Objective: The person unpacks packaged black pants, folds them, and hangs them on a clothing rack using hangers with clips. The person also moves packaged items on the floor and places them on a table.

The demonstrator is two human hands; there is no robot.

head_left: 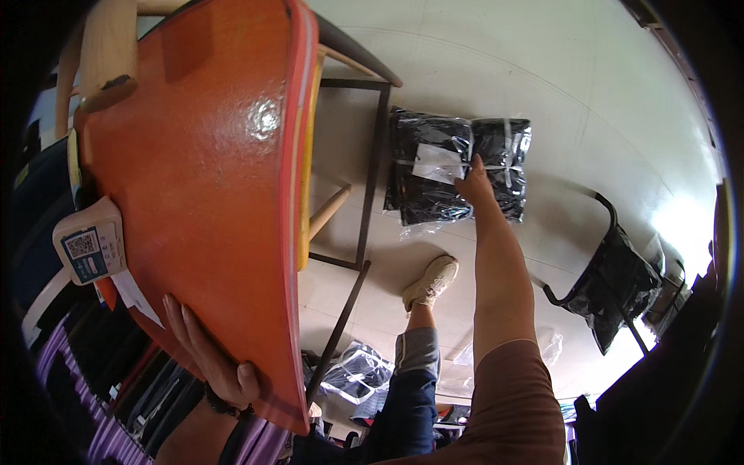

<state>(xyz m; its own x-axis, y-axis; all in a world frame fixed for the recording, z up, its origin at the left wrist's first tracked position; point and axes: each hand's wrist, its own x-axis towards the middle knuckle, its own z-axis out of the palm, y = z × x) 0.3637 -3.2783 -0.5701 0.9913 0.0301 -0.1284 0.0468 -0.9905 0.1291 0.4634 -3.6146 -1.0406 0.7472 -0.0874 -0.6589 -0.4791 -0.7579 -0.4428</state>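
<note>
A bundle of black, plastic-wrapped packs (433,200), likely folded garments, is tied crosswise with white string (507,165). A white paper label (437,163) lies on it. My right hand (476,185) reaches down to the bundle and grips it where the strings cross; its curled fingers are partly hidden. On the left is a table with a glossy orange top (203,151) and a red edge. Flat on the near part of that top rests my left hand (218,354), fingers extended, holding nothing. A dark beaded bracelet is on the left wrist.
A small white device (90,247) bearing a printed code sits by the table's far edge, beside a paper slip (136,296). Dark metal table legs (375,174) stand near the bundle. Black plastic hangs on a dark tubular frame (619,279) at right. Another wrapped pack (357,372) lies behind my shoe (433,282).
</note>
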